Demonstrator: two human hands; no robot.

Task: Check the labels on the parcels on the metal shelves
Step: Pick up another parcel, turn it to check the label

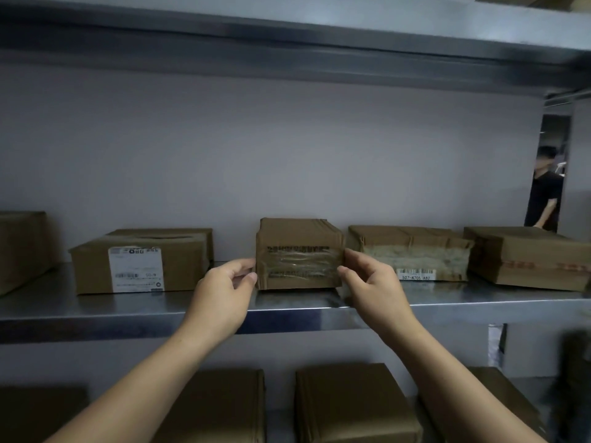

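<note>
- Parcels (351, 404) of plain brown card lie nearest me on the lower tier, tops up, with no labels showing from this angle.
- My left hand (220, 292) and right hand (374, 289) reach up to the middle metal shelf (96, 311). Each is half closed, thumb and curled fingers pinching a front upright edge of the taped parcel (299, 254), which sits flat near the shelf's lip.
- The taped parcel is a small, squat carton with creased corners. Wrinkled clear tape runs across dark printed lines on its front face, and the print is too blurred for me to read.
- It looks light to me, and its card seems softened. The glossy tape is probably slick, so I would hold the bare card on the side faces and turn it gently.
- To its left stands a labelled parcel (179, 266) with a white label (136, 270) facing out. Just beside it on the right, a neighbouring parcel (409, 241) carries a barcode sticker (417, 274).
- Behind them is a pale wall (287, 155). At far right, a person (543, 193) in a dark shirt stands in a doorway (555, 132).
</note>
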